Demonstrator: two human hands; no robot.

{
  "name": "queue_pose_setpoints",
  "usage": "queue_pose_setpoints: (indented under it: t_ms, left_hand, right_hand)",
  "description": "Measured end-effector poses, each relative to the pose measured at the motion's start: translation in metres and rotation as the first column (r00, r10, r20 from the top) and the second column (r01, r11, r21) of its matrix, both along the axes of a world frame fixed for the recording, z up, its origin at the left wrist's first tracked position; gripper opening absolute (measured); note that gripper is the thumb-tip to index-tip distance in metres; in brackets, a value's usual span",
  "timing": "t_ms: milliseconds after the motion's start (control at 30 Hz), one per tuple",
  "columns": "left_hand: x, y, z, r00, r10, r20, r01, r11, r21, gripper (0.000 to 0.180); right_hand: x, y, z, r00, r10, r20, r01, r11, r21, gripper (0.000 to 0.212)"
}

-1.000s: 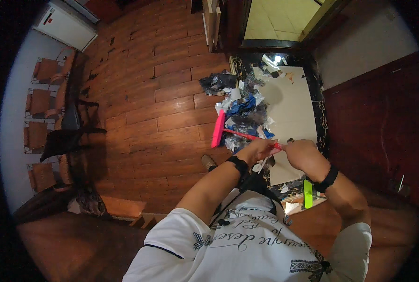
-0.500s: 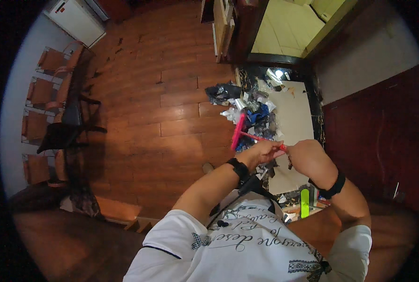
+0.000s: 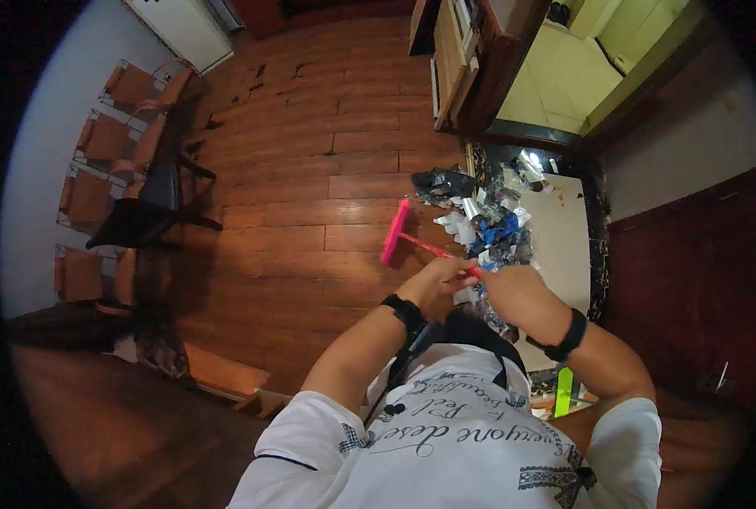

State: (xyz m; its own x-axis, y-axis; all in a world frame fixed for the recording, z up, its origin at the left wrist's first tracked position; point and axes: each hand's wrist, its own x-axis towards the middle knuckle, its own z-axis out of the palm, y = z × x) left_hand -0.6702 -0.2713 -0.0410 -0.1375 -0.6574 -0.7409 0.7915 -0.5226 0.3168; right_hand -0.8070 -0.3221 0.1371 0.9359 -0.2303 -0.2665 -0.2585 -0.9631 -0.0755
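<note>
Both of my hands are closed round the red handle of a pink broom. My left hand grips it lower, nearer the head, and my right hand is close beside it toward the handle's upper end. The long, narrow pink head is over the wooden floor, left of a heap of rubbish. Too little of its underside shows to make out bristles. Black and clear plastic, a blue piece and white scraps form the heap, which lies along the edge of a pale slab. My arms hide part of it.
Folded brown chairs hang along the left wall, with a black chair before them. Wooden boards lean by the doorway. A dark red door stands at right. Dark scraps dot the far floor.
The broom head has moved left, away from the heap and onto the wooden floor. Both hands have shifted left with the handle. The whole view has turned somewhat too.
</note>
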Motion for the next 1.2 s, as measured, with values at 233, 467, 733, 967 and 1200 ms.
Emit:
queue_pose_setpoints:
  t_ms: [233,467,733,967,1200]
  left_hand:
    - [0.027,0.008,-0.060,0.996,0.071,-0.051,-0.071,0.997,0.010,0.011]
    - [-0.012,-0.057,-0.022,0.948,-0.180,0.263,0.161,0.983,0.090,0.025]
    - [-0.093,-0.137,-0.060,0.980,-0.197,-0.003,0.197,0.980,0.004,0.026]
    - [-0.164,-0.217,-0.059,0.942,-0.336,-0.021,0.336,0.939,0.066,0.024]
    - [-0.191,-0.263,-0.022,0.902,-0.413,-0.128,0.419,0.908,0.020,0.026]
  right_hand:
    - [0.030,-0.013,-0.045,0.996,-0.061,-0.068,0.073,0.979,0.192,0.019]
    - [-0.017,-0.075,-0.074,0.991,-0.107,-0.083,0.123,0.966,0.227,0.019]
    - [-0.094,-0.160,-0.073,0.943,-0.180,-0.279,0.250,0.938,0.240,0.032]
    - [-0.163,-0.210,-0.050,0.925,-0.278,-0.259,0.327,0.930,0.169,0.020]
    - [-0.182,-0.232,-0.030,0.826,-0.425,-0.369,0.463,0.886,0.016,0.017]
